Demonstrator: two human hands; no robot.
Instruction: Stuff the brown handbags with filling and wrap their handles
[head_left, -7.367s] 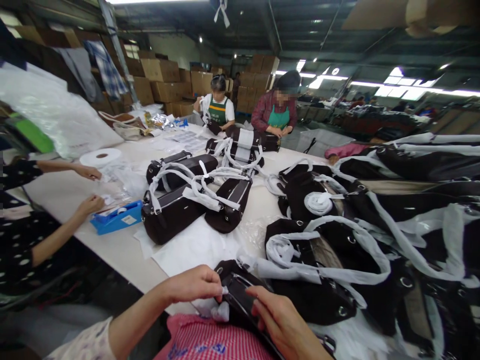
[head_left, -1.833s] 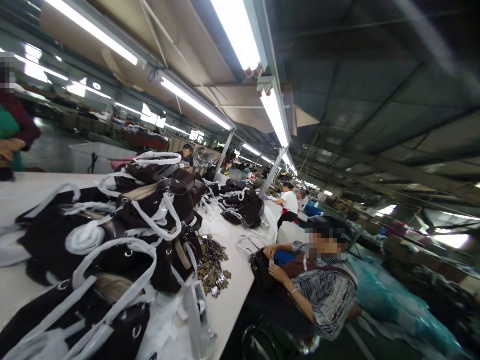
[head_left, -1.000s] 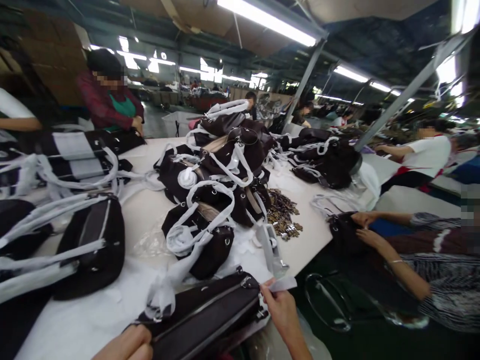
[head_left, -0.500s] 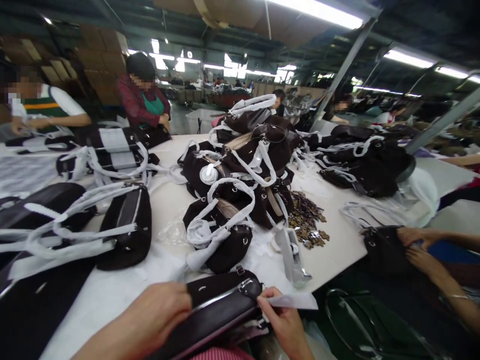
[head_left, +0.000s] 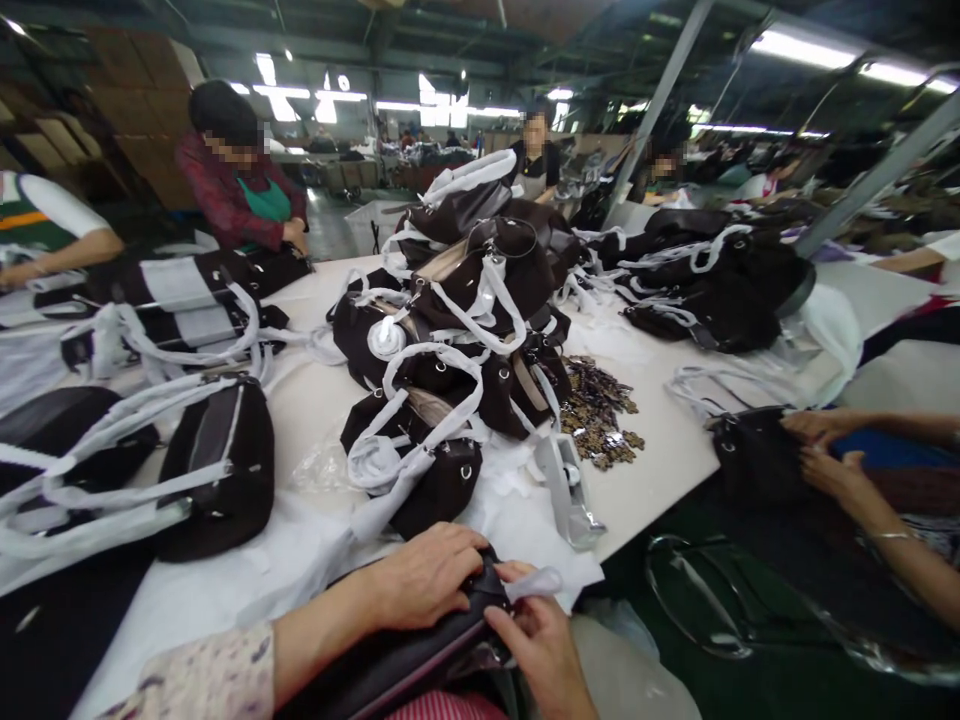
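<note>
A dark brown handbag (head_left: 405, 650) lies on its side at the near edge of the table. My left hand (head_left: 431, 575) rests over its top with the fingers curled down on the end near the strap fitting. At that same end, my right hand (head_left: 540, 630) pinches a strip of thin white wrapping (head_left: 536, 583) between thumb and fingers, against the bag. The fitting under my fingers is mostly hidden. Just beyond, a grey tape dispenser (head_left: 568, 490) stands on white paper.
Handbags with white-wrapped handles (head_left: 420, 440) are heaped mid-table. Brown tags (head_left: 600, 410) lie in a pile beside them. More bags (head_left: 217, 470) lie at left. At right, a co-worker's hands (head_left: 832, 460) handle another bag, near a metal-framed stool (head_left: 697, 600). Other people work across the table.
My left hand has moved right along the bag to its end, beside my right hand. The white strip, earlier sticking out to the right, is now bunched at the bag's end. The view has shifted right.
</note>
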